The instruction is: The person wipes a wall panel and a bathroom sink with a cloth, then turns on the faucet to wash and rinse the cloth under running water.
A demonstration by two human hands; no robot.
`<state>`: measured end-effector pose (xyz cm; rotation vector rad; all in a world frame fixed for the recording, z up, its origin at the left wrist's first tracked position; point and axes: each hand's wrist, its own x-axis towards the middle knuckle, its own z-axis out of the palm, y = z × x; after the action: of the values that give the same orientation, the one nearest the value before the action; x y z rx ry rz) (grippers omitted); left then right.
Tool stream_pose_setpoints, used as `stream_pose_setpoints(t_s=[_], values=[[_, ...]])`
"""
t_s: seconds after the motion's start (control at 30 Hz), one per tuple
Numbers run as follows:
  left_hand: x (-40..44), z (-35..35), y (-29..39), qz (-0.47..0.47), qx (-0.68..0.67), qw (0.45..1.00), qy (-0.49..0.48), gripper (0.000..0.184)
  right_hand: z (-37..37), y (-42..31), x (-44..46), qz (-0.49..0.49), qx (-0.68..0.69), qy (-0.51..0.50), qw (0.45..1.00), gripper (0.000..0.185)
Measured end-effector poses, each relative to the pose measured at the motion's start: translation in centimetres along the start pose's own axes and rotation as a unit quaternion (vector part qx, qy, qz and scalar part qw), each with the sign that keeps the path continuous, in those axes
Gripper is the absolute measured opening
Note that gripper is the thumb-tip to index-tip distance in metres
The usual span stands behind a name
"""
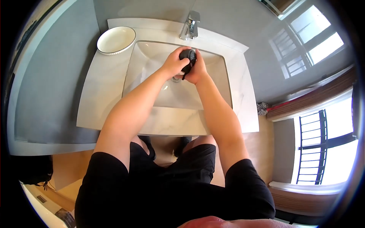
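Over the sink basin (152, 97), a dark, rounded, glossy object (187, 57) is held between both hands; its exact kind is hard to make out. My left hand (173, 64) grips it from the left, with the thumb across its front. From the right, the fingers of my right hand (197, 71) close around its side and underside. A small black piece hangs below it between the hands. Just behind the hands stands a chrome faucet (190, 26). I cannot tell whether water is running.
A white dish with a dark rim (116, 40) sits on the left back of the marbled counter (100, 91). Grey wall panels stand behind and to the left. A barred window (323, 144) is at the right, and a black bag (36, 169) lies at lower left.
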<state>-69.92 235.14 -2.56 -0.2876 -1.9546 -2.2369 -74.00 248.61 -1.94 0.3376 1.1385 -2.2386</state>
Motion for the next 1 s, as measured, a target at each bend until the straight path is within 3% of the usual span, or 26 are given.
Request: stream_pose_setpoints(t_s=[0.07, 0.13, 0.2, 0.27, 0.3, 0.37, 0.43, 0.47, 0.53, 0.57, 0.63, 1.0], values=[[-0.1, 0.4, -0.1, -0.016, 0.007, 1.0, -0.003, 0.049, 1.3, 0.4, -1.6, 0.055, -0.008, -0.07, 0.996, 0.066], [0.9, -0.2, -1.1, 0.064, 0.128, 0.989, -0.019, 0.053, 1.0, 0.5, -1.4, 0.053, 0.007, -0.074, 0.996, 0.066], [1.2, -0.5, -1.2, 0.044, 0.2, 0.978, -0.044, 0.054, 1.2, 0.4, -1.7, 0.036, 0.011, -0.112, 0.993, 0.063], [0.6, -0.3, -1.3, 0.052, 0.469, 0.882, 0.004, 0.055, 0.9, 0.6, -1.7, 0.033, 0.048, -0.091, 0.994, 0.054], [0.7, -0.4, -1.0, -0.007, 0.52, 0.854, -0.03, 0.06, 0.8, 0.6, -1.4, 0.009, 0.05, -0.067, 0.996, 0.048], [0.4, -0.2, -0.5, -0.025, 0.54, 0.84, -0.042, 0.059, 0.3, 0.2, -1.0, -0.001, 0.059, -0.067, 0.996, 0.034], [0.2, 0.2, 0.1, -0.062, 0.574, 0.813, -0.074, 0.063, 0.0, 0.1, -0.5, -0.007, 0.037, -0.038, 0.999, 0.031], [0.2, 0.2, -0.5, -0.063, 0.575, 0.812, -0.076, 0.063, -0.1, 0.0, 0.0, -0.012, 0.011, -0.01, 1.0, 0.027], [0.1, -0.3, -2.1, 0.034, 0.43, 0.9, -0.065, 0.074, -1.2, -0.1, 1.8, -0.028, 0.007, 0.025, 0.999, 0.024], [0.1, -0.4, -2.0, 0.032, 0.431, 0.899, -0.068, 0.074, -1.3, -0.2, 2.0, -0.045, 0.0, 0.059, 0.997, 0.022], [0.5, -0.8, -1.7, -0.073, 0.165, 0.983, -0.042, 0.069, -1.6, -0.5, 2.5, -0.052, -0.009, 0.085, 0.995, 0.021], [0.7, -1.4, -1.5, -0.119, 0.085, 0.988, -0.039, 0.059, 0.5, -0.4, 1.7, -0.143, -0.119, 0.21, 0.96, 0.028]])
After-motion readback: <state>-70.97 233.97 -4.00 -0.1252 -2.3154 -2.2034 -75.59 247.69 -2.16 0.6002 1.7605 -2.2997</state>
